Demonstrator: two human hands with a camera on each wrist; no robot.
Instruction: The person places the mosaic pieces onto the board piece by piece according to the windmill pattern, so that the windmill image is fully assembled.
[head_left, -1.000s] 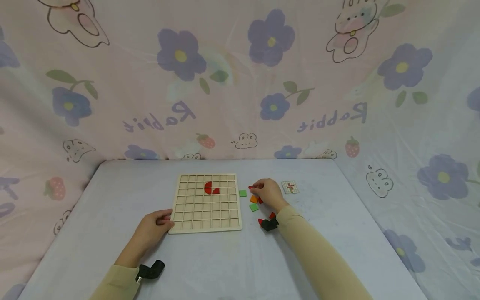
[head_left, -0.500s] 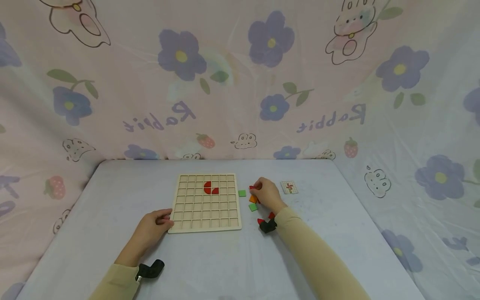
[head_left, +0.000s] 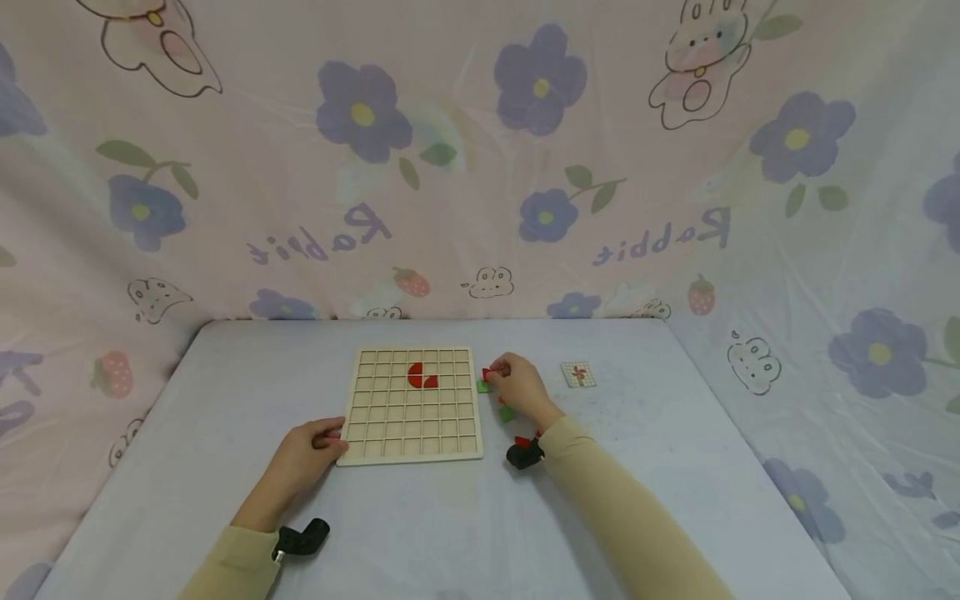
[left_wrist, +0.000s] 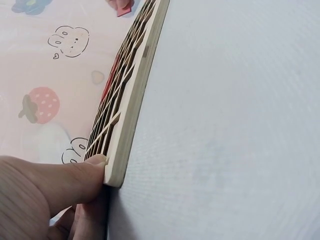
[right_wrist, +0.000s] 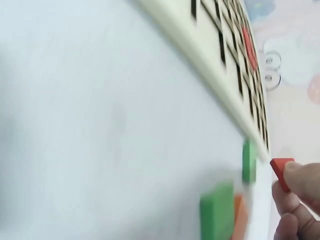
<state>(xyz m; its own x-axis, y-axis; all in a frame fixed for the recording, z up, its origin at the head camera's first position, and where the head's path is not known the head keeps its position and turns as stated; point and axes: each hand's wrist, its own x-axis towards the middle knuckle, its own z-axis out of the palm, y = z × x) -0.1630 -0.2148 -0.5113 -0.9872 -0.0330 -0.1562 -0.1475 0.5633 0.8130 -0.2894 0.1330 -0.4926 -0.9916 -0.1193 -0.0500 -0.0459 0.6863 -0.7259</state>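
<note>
A wooden grid board point(head_left: 416, 425) lies on the table, with three red quarter-round pieces point(head_left: 415, 375) in its upper middle cells. The left hand point(head_left: 303, 458) grips the board's lower left corner; in the left wrist view its thumb point(left_wrist: 70, 182) presses on the rim. Just right of the board, the right hand point(head_left: 523, 390) pinches a red piece point(right_wrist: 281, 172) between thumb and fingers, above a green square point(head_left: 483, 387). Beneath and beside that hand are another green square point(head_left: 507, 413) and an orange piece point(right_wrist: 240, 217), partly hidden.
A small card with a printed grid and flower picture point(head_left: 578, 374) lies right of the right hand. Red pieces point(head_left: 522, 442) are near the right wrist's black camera point(head_left: 524, 454). A patterned cloth point(head_left: 465, 167) hangs behind the table.
The right hand has moved left from the loose pieces toward the board, carrying the red piece. The left hand stays at the board's corner.
</note>
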